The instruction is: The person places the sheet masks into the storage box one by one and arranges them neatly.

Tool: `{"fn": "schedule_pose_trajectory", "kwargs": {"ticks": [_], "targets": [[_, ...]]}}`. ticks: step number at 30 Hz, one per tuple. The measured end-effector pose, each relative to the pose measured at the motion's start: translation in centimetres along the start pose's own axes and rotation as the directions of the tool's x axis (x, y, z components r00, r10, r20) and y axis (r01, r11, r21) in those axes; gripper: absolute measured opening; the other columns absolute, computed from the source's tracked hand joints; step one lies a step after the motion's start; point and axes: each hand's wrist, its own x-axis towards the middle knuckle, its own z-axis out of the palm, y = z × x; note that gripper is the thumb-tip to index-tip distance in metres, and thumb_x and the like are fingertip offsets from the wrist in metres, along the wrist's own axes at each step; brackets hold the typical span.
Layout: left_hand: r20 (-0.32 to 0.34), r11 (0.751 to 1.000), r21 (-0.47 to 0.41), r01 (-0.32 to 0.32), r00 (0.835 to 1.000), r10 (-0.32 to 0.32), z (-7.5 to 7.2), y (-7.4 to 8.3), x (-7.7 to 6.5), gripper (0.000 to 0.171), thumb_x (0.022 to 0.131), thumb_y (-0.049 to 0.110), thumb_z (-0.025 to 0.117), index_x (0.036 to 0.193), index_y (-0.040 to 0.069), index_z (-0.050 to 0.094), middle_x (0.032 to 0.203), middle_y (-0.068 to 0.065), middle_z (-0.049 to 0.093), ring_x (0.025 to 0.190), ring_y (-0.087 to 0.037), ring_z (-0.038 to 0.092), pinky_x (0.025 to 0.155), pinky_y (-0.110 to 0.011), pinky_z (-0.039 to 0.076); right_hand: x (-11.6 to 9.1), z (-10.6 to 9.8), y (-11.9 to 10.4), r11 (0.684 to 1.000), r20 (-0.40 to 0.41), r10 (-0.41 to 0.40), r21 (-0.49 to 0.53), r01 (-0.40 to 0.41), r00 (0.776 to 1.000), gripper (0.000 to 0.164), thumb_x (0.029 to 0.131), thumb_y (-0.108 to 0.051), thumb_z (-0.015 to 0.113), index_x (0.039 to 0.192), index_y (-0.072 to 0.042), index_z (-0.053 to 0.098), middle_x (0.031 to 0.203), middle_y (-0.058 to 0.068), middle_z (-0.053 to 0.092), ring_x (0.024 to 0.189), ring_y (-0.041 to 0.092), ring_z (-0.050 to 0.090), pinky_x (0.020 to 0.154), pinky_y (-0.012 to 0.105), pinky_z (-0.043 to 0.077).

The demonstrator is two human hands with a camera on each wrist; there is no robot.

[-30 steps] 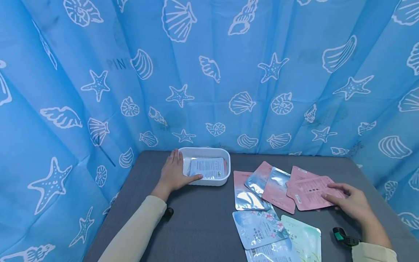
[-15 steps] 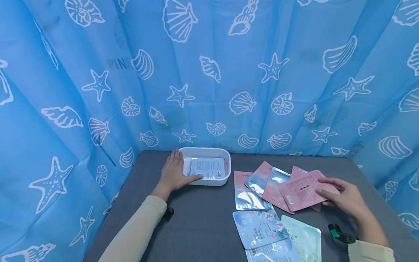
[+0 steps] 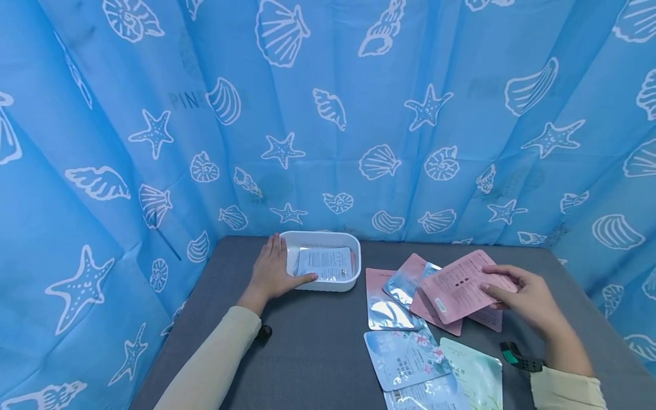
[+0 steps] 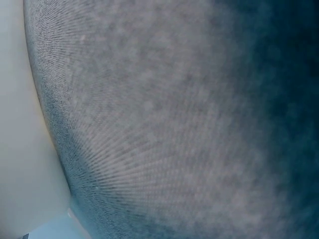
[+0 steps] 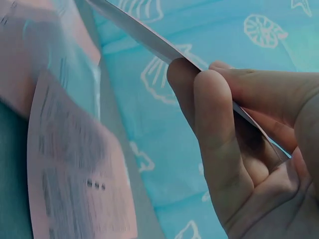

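Note:
My right hand (image 3: 530,299) pinches a pink sheet mask packet (image 3: 453,287) between thumb and fingers, tilted above the other packets. The right wrist view shows this held packet (image 5: 142,37) nearly edge-on, with the thumb on one side and fingers on the other. Below it lies another pink packet (image 5: 79,169), printed with text. My left hand (image 3: 271,273) rests against the left side of a white plastic basket (image 3: 330,286), fingers straight and thumb along the front rim. Inside the basket lies a pale blue packet (image 3: 325,262) over a pink one, mostly hidden.
Pink-and-silver packets (image 3: 386,307) fan out right of the basket. Nearer the front are blue flowered packets (image 3: 402,356) and a green packet (image 3: 479,370). A grey cloth (image 3: 307,353) covers the table; a blue shell-print curtain (image 3: 318,188) hangs behind it.
My right hand has lifted the pink packet and carried it leftward and slightly back, over the other packets. The left hand and basket have stayed in place.

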Motion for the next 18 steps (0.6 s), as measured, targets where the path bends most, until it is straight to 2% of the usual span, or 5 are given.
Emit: {"fn": "schedule_pose_trajectory", "kwargs": {"ticks": [10, 18], "targets": [[0.024, 1.0, -0.006, 0.003, 1.0, -0.003, -0.1, 0.3, -0.3, 0.146, 0.074, 0.099, 0.055, 0.168, -0.003, 0.01, 0.179, -0.022, 0.005, 0.167, -0.038, 0.003, 0.135, -0.053, 0.013, 1.5, 2.5, -1.8, 0.989, -0.054, -0.083, 0.117, 0.089, 0.995, 0.048, 0.1, -0.012, 0.075, 0.141, 0.007, 0.059, 0.102, -0.02, 0.067, 0.071, 0.011, 0.074, 0.062, 0.032, 0.065], [-0.012, 1.0, 0.0, -0.008, 1.0, 0.008, -0.2, 0.4, -0.2, 0.144, 0.075, 0.097, 0.058, 0.168, -0.004, 0.014, 0.178, -0.025, 0.01, 0.167, -0.039, 0.008, 0.135, -0.053, 0.017, 3.5, 5.8, -4.5, 0.97, -0.05, -0.102, 0.219, 0.111, 0.994, 0.046, 0.101, -0.014, 0.074, 0.141, 0.004, 0.06, 0.108, -0.008, 0.065, 0.078, 0.009, 0.074, 0.066, 0.035, 0.066]]}}
